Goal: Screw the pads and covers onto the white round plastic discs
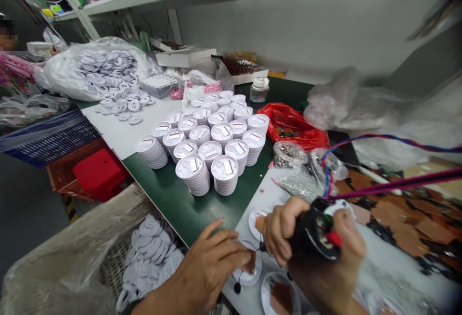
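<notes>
- Currently, my right hand [325, 286] is gripping a black handheld electric tool [310, 238] firmly, its fingers [283, 226] closed around the body.
- My left hand [205, 276] is reaching forward, its fingers [231, 252] nearly straight and touching a brown patch [250, 262]; I cannot tell whether they are pinching it.
- That patch is sitting on a white disc [248, 277], with the tool's dark tip pointing at it from just beside.
- I am judging that a steady patch and a squarely held tip are serving this step best.
- Blue-and-red and purple cables [378, 137] are trailing away from the tool.
- Stacks of white discs [193, 175] are standing on a green bench mat [173, 204].
</notes>
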Tool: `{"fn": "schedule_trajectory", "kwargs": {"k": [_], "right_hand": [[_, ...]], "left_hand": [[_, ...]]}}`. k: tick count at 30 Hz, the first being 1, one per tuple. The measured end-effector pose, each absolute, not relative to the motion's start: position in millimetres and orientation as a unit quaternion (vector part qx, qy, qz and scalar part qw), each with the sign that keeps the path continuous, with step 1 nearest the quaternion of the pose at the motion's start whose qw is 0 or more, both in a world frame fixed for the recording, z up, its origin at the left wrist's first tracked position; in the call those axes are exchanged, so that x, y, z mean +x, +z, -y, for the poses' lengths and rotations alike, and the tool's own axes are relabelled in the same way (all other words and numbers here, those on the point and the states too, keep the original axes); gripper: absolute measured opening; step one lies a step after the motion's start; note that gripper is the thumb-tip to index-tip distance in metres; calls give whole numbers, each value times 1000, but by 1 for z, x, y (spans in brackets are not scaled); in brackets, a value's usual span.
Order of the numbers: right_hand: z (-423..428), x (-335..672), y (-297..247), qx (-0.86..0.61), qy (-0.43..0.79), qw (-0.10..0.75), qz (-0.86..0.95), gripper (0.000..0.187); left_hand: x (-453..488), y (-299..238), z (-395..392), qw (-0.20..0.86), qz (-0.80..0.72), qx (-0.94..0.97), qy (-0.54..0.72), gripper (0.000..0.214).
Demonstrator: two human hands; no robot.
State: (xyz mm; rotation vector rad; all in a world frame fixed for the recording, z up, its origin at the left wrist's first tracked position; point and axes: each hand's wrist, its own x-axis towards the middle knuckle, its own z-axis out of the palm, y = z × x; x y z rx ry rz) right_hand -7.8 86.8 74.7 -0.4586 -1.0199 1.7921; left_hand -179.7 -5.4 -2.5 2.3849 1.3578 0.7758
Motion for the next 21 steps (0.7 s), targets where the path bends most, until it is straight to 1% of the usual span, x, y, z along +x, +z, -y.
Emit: {"fn": "schedule_trajectory", "kwargs": {"k": [2, 4, 8, 12, 18, 21], "right_hand": [[-82, -14, 65, -182, 743, 489, 419, 56], [-79, -21, 55, -178, 747, 482, 422, 55], [-78, -29, 40, -170, 753, 468, 430, 54], [-77, -28, 31, -188, 748, 458, 442, 55], [-77, -27, 24, -201, 746, 444, 454, 57], [-78, -29, 21, -215, 734, 432, 477, 60]], "left_hand": [[-186, -14, 15, 120, -440, 861, 225, 30], [-188, -28, 20, 94, -424, 876, 211, 27], [-184, -48, 18, 48, -429, 868, 246, 25], [-180, -55, 14, 6, -416, 860, 295, 31], [-187, -53, 15, 21, -415, 883, 219, 30], [-189, -49, 15, 37, -408, 887, 216, 30]]}}
